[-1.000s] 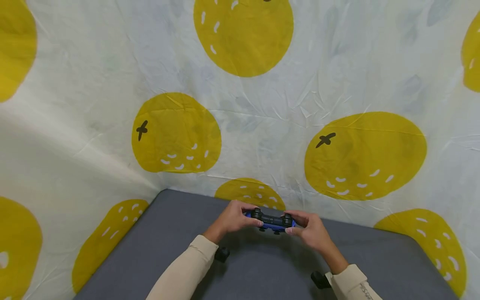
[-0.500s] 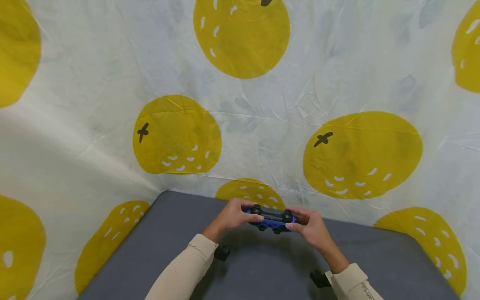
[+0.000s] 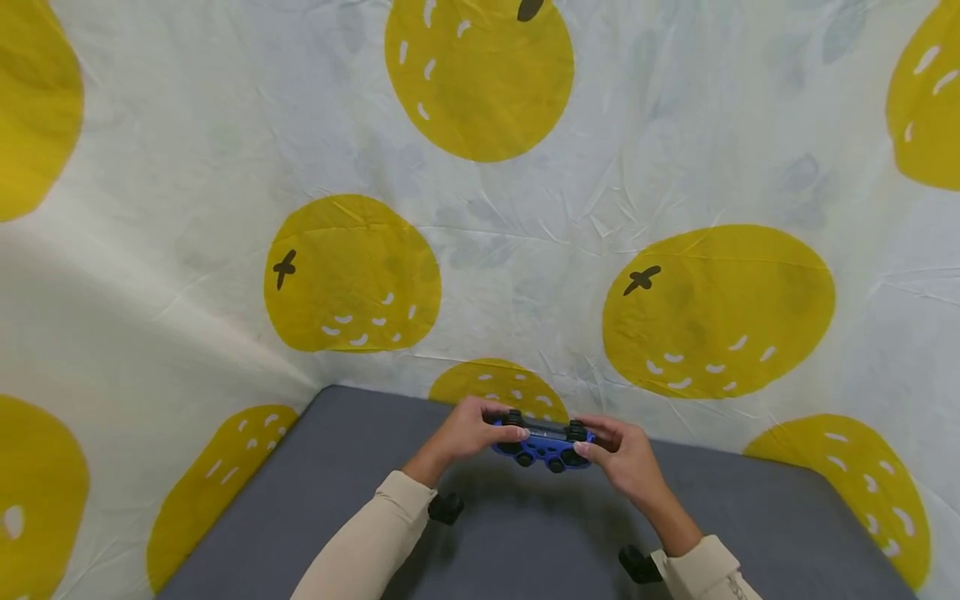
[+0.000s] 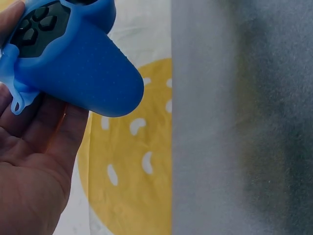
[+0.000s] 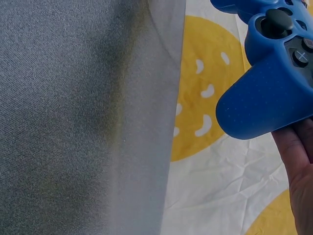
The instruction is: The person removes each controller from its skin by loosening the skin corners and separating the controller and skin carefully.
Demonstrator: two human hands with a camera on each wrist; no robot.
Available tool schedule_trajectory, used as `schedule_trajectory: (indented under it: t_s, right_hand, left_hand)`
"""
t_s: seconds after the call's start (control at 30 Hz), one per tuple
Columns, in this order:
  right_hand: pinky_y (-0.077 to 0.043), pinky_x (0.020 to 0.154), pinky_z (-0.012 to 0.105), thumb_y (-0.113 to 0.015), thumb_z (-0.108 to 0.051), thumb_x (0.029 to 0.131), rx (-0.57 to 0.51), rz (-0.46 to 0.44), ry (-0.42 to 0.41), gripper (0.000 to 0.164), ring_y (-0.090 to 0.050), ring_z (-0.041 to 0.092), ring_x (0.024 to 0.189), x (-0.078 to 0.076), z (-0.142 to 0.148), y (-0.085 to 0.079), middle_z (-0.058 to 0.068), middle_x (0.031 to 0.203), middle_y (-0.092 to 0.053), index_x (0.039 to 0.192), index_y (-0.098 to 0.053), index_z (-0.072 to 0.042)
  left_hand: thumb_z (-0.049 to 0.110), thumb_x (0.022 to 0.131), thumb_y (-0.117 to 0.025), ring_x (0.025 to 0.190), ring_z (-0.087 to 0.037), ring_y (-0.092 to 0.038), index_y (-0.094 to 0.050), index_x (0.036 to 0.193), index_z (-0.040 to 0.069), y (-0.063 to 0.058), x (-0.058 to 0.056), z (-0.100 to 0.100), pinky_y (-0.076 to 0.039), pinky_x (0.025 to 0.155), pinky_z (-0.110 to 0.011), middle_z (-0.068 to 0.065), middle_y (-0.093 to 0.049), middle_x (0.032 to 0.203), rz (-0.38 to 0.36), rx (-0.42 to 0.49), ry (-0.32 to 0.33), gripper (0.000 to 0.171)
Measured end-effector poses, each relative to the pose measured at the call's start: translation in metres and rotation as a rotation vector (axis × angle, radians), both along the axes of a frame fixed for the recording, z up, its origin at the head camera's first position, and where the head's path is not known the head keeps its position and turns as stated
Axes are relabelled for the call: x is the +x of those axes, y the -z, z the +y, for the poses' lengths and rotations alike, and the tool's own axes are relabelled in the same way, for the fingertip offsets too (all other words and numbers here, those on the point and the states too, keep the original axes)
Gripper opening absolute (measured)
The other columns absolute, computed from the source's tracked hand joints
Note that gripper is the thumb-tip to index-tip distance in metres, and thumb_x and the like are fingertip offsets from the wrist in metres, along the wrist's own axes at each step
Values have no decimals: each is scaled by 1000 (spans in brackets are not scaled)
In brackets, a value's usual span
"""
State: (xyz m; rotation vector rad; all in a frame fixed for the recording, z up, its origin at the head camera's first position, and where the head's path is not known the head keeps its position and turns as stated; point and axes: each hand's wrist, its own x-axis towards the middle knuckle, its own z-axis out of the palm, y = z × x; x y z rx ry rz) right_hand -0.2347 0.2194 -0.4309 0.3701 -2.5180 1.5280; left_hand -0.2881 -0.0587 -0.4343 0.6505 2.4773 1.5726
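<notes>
A game controller (image 3: 546, 448) in a blue sleeve with black sticks and buttons is held up between both hands, over the far part of the grey table. My left hand (image 3: 471, 431) pinches its left end, thumb on the near side and fingers behind. On the opposite end my right hand (image 3: 619, 452) grips it the same way. In the left wrist view the blue grip (image 4: 93, 73) of the controller hangs free past the fingers, with a small loop (image 4: 18, 104) of the sleeve beside it. The right wrist view shows the other blue grip (image 5: 266, 100) and a thumbstick (image 5: 278, 22).
The grey tabletop (image 3: 517, 542) stretches under the arms. Behind and to the left hangs a white cloth (image 3: 517, 292) printed with yellow fruit. A black wrist device (image 3: 447, 507) sits by the left cuff, another black device (image 3: 639, 564) by the right.
The controller has tilted in the hands, so its button face and sticks show more and its back edge less. Both hands keep their hold and have hardly shifted.
</notes>
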Motion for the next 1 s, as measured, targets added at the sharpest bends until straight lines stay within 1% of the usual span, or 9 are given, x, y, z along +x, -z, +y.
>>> schedule_trajectory:
  t_s: [0.07, 0.17, 0.2, 0.27, 0.47, 0.63, 0.77, 0.9, 1.0]
  right_hand:
    - [-58, 82, 19, -74, -8, 96, -25, -15, 6, 41, -74, 17, 110, 1, 0, -1, 23, 131, -71, 135, -67, 3]
    - [-57, 81, 18, -73, -9, 97, -43, -32, 17, 41, -70, -5, 99, 2, -1, -2, 24, 131, -71, 136, -66, 3]
    - [-57, 81, 17, -72, -9, 98, -48, -36, 22, 41, -68, -9, 97, 2, -1, -2, 24, 131, -71, 136, -66, 2]
    - [-56, 83, 16, -72, -10, 98, -57, -42, 37, 40, -66, -12, 98, 2, -1, -3, 23, 132, -71, 136, -66, 1]
    - [-55, 83, 14, -71, -10, 99, -98, -90, 71, 37, -67, -11, 96, 3, -4, -5, 24, 128, -73, 133, -68, 3]
    - [-55, 82, 13, -71, -9, 99, -141, -146, 95, 37, -68, -10, 93, 3, -8, -4, 23, 125, -74, 133, -68, 5]
    - [-60, 78, 20, -71, -9, 99, -166, -202, 107, 37, -71, -5, 88, 2, -10, -4, 23, 121, -76, 132, -67, 6]
    - [-64, 76, 28, -70, -8, 99, -191, -250, 121, 36, -73, 2, 83, 1, -14, -4, 20, 114, -78, 131, -67, 8]
    - [-64, 74, 31, -70, -6, 99, -225, -284, 130, 36, -74, 6, 79, -2, -17, -4, 16, 104, -80, 130, -66, 10]
  left_hand:
    - [42, 90, -82, 127, -33, -65, -72, 132, 8, 1, -1, 1, -60, 98, -48, -14, -69, 139, -15, 1, -8, 55]
    - [43, 90, -81, 130, -35, -63, -73, 131, 8, 2, -1, 3, -59, 98, -50, -14, -67, 141, -40, 10, -15, 54]
    - [43, 90, -81, 131, -35, -63, -73, 131, 9, 1, -1, 3, -59, 97, -50, -14, -67, 141, -45, 15, -19, 54]
    - [42, 90, -81, 129, -34, -63, -74, 129, 9, 0, -1, 4, -59, 98, -51, -14, -67, 141, -56, 30, -25, 52]
    - [39, 90, -83, 114, -28, -70, -80, 117, 11, 0, 0, 6, -59, 96, -49, -12, -75, 125, -100, 79, -48, 40]
    - [40, 89, -83, 107, -22, -71, -81, 113, 11, 1, 1, 6, -60, 94, -47, -8, -77, 116, -139, 115, -69, 38]
    - [41, 89, -83, 101, -20, -70, -82, 111, 9, 2, 2, 7, -60, 91, -44, -7, -78, 109, -160, 125, -98, 39]
    - [42, 88, -83, 94, -17, -69, -83, 104, 8, 1, 5, 6, -60, 87, -39, -3, -79, 95, -178, 118, -127, 38]
    - [43, 87, -84, 82, -15, -65, -84, 94, 7, 1, 7, 6, -56, 77, -33, 1, -75, 79, -196, 125, -148, 37]
